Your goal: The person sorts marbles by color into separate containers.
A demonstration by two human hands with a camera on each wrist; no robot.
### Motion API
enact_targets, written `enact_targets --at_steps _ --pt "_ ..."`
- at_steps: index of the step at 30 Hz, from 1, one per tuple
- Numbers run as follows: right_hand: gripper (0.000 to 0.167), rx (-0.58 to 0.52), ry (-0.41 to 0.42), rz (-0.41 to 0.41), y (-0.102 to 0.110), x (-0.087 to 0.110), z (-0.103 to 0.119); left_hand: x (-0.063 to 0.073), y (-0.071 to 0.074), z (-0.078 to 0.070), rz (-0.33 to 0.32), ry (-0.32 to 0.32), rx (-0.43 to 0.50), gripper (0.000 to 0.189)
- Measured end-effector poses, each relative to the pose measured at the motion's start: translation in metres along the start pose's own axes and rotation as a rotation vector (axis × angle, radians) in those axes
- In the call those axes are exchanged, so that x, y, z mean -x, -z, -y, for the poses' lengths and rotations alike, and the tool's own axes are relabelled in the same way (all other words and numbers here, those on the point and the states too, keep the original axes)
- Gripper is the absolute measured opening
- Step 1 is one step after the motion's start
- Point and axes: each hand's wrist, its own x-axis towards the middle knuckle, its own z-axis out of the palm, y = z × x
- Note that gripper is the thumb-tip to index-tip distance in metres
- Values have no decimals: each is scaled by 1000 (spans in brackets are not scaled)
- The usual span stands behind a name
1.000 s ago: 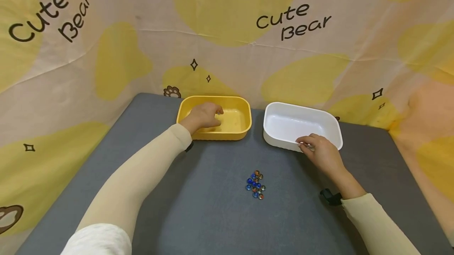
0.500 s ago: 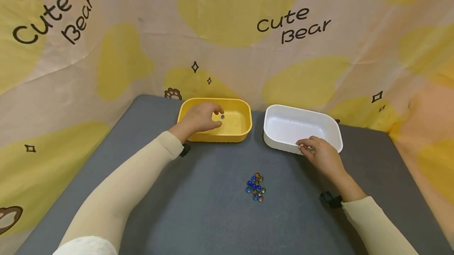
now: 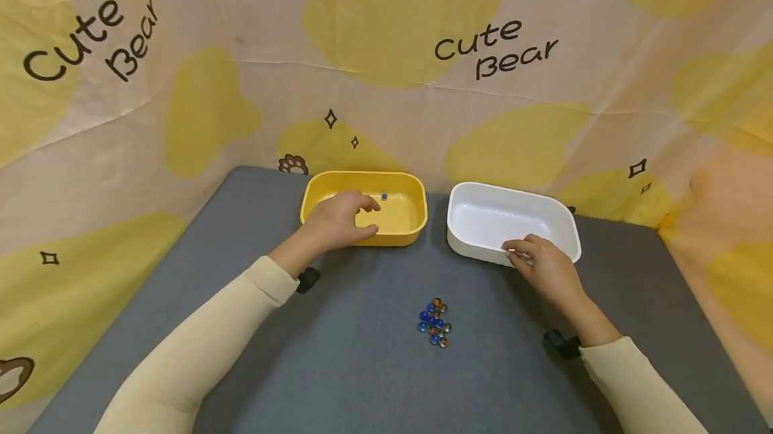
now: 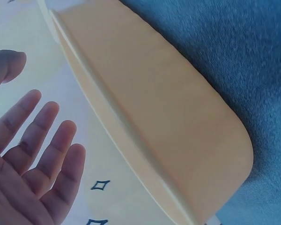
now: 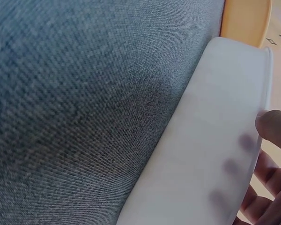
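My left hand (image 3: 337,223) is over the near left part of the yellow bin (image 3: 417,231), thumb and fingers spread apart with nothing between them. In the left wrist view its loosely bent fingers (image 4: 61,145) show above the bin's rim. Inside that bin lies a small blue marble (image 3: 384,196). At the front wall of the white bin (image 3: 477,246), my right hand (image 3: 548,265) pinches the rim. The right wrist view shows the thumb (image 5: 274,124) outside and fingertips dimly visible through the wall. A cluster of glass marbles (image 3: 432,321), blue, orange and clear, lies in front of the bins.
The two bins stand side by side at the back of the grey table (image 3: 362,367), with a narrow gap between them. Behind rises a yellow-and-cream cloth backdrop (image 3: 386,38) printed with letters. A dark band (image 3: 561,343) sits at my right wrist.
A blue marble has dropped from my left hand and rolled toward the yellow bin's back. That hand has drawn back toward the near left. My right hand stays on the white rim.
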Motion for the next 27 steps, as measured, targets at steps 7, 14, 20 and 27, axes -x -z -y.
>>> enact_targets --at_steps 7,14,20,27 --pt "14 5 -4 9 -2 -1 0 17 -1 -8 -33 -28 2 35" --pt "14 11 -1 1 0 -2 1 27 -8 -14 -57 -79 23 33" --pt "14 13 -5 5 0 -3 0 35 -18 -23 -83 -157 43 31" --pt "15 3 5 5 -1 -4 -1 44 -31 -43 -88 -259 10 25"
